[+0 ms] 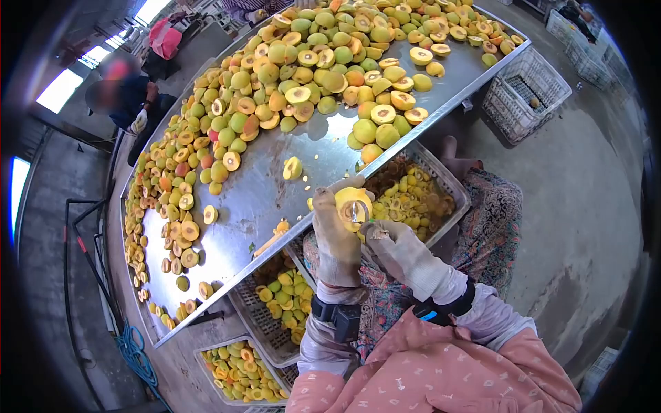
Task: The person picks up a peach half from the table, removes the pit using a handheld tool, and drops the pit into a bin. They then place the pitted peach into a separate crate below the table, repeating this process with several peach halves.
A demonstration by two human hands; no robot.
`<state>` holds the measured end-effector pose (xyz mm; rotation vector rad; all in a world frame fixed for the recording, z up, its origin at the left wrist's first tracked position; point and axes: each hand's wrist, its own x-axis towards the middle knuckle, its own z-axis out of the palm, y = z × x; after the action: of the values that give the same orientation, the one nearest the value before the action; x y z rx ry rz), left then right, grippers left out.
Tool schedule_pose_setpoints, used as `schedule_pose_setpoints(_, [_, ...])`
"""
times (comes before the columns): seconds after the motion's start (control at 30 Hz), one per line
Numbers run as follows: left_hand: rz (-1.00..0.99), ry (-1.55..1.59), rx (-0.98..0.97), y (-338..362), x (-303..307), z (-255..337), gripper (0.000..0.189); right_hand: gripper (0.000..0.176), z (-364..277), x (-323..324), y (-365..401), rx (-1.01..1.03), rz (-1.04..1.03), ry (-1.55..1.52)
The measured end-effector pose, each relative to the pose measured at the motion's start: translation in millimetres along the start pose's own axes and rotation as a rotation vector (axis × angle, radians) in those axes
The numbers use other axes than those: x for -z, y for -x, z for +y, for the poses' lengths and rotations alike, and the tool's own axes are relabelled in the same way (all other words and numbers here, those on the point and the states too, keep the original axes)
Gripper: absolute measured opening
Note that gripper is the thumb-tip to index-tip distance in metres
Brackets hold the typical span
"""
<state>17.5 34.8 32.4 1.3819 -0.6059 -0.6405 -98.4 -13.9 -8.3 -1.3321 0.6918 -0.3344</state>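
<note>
In the head view, my gloved left hand (pixel 336 241) is wrapped round a halved yellow fruit (pixel 353 208), its cut face turned up. Close against it on the right, my gloved right hand (pixel 401 253) is closed on a small tool (pixel 359 212) with a metal loop that touches the fruit's middle. Both hands are just off the near edge of the metal table (pixel 268 165). Many whole and halved fruits (pixel 303 76) lie heaped on the table. Below the hands, a crate (pixel 451 180) holds yellow pieces (pixel 411 199) in liquid.
Two more crates of fruit (pixel 281 296) (pixel 241 372) stand below the table's edge. A white crate (pixel 527 93) is on the floor at the right. A person (pixel 141 103) sits across the table at the left. Blue hose (pixel 135 351) lies at lower left.
</note>
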Motion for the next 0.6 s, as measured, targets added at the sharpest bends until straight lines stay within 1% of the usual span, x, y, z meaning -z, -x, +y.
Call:
schedule_pose_setpoints(0.03, [-0.001,-0.001,-0.007,5.2,-3.4,0.2,0.026,0.036,-9.3,2.6,7.1,-0.018,-0.026,0.069])
schedule_pose_setpoints(0.07, [0.043,-0.149,-0.173,10.8,-7.4,-0.1,0.025,0.031,-19.7,3.3,13.4,-0.037,-0.054,0.139])
schedule_pose_setpoints(0.1, [0.087,-0.299,-0.339,15.0,-10.5,-0.1,0.024,0.031,-24.2,1.6,17.4,-0.030,-0.056,0.137])
schedule_pose_setpoints(0.13, [0.088,-0.302,-0.346,18.0,-13.8,1.6,0.024,0.036,-27.4,-0.7,20.8,-0.010,-0.041,0.104])
schedule_pose_setpoints(0.17, [0.144,-0.341,-0.389,21.0,-17.3,4.5,0.022,0.041,-28.9,-2.9,23.4,0.009,-0.026,0.071])
schedule_pose_setpoints(0.2, [0.198,-0.380,-0.432,23.1,-18.8,6.3,0.020,0.041,-28.3,-5.1,25.5,0.013,-0.025,0.069])
schedule_pose_setpoints(0.23, [0.197,-0.380,-0.434,24.3,-17.6,4.6,0.020,0.041,-26.7,-7.0,27.4,0.051,-0.018,0.088])
schedule_pose_setpoints(0.3, [0.215,-0.146,-0.344,26.0,-14.4,-0.2,0.017,0.040,-21.5,-8.4,27.7,0.089,-0.009,0.107])
schedule_pose_setpoints(0.33, [0.217,-0.146,-0.343,25.3,-11.2,0.4,0.017,0.040,-16.4,-8.1,26.3,0.086,-0.035,0.120])
schedule_pose_setpoints(0.4, [0.127,-0.586,-0.555,21.8,-4.0,5.7,0.026,0.039,-14.7,-8.0,26.2,0.081,-0.063,0.133])
schedule_pose_setpoints(0.43, [0.127,-0.584,-0.555,22.4,-4.7,6.9,0.026,0.039,-16.6,-6.7,26.1,0.012,-0.081,0.151])
schedule_pose_setpoints(0.47, [0.101,-0.386,-0.347,23.2,-5.7,9.3,0.031,0.039,-17.8,-5.8,26.0,-0.057,-0.099,0.171])
schedule_pose_setpoints(0.5, [0.071,-0.190,-0.139,23.0,-6.0,10.9,0.036,0.039,-9.6,-7.9,24.1,-0.056,-0.098,0.172])
schedule_pose_setpoints(0.53, [0.069,-0.191,-0.137,20.8,-3.5,9.9,0.036,0.036,6.3,-12.5,20.8,0.010,-0.112,0.002])
schedule_pose_setpoints(0.57, [0.037,-0.182,-0.083,18.3,0.4,7.5,0.038,0.034,15.7,-15.4,20.0,0.074,-0.126,-0.168])
schedule_pose_setpoints(0.6, [0.008,-0.173,-0.029,16.1,2.8,6.4,0.039,0.034,-2.3,-12.7,24.1,0.071,-0.128,-0.169])
